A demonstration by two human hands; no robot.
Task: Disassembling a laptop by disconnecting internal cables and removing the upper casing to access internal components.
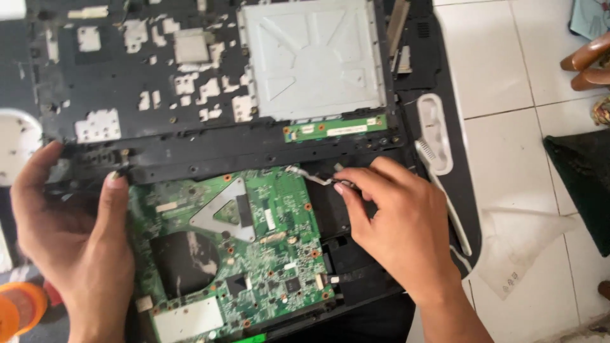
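Note:
An opened black laptop chassis (pixel 210 152) lies under me, with a green motherboard (pixel 267 248) exposed in its near half. My left hand (pixel 76 235) grips the chassis's left edge, thumb pressed on the black frame beside the board. My right hand (pixel 394 222) pinches a thin white cable (pixel 311 178) at the board's upper right corner. A silver metal plate (pixel 311 57) covers the far part of the chassis, with a small green circuit strip (pixel 337 127) below it.
A white toothbrush-like brush (pixel 438 171) lies along the laptop's right edge on a black mat. The white tiled floor (pixel 508 101) is at right, with a clear plastic bag (pixel 521 248). An orange object (pixel 19 305) sits at bottom left.

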